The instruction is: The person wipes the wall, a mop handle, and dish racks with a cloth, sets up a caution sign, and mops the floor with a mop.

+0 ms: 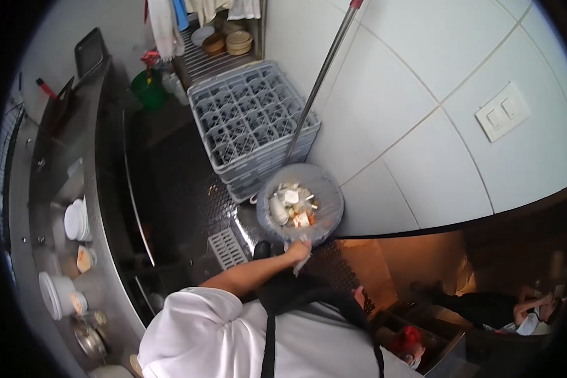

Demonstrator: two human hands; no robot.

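Note:
My left hand (298,251) is closed at the near rim of a round waste bin (329,217), with a bunched piece of whitish plastic liner (302,263) between its fingers. Clear plastic lines the bin, and food scraps and white waste (293,205) lie inside. A small patch of skin beside my dark apron appears to be my right hand (359,296). Its fingers cannot be made out, nor whether it holds anything.
Stacked grey glass racks (252,120) stand beyond the bin, with a metal pole (324,75) leaning beside them. Along the left runs a steel counter (107,277) with tubs and lids. Farther off is a green bucket (148,91). Another person (491,309) is at the lower right.

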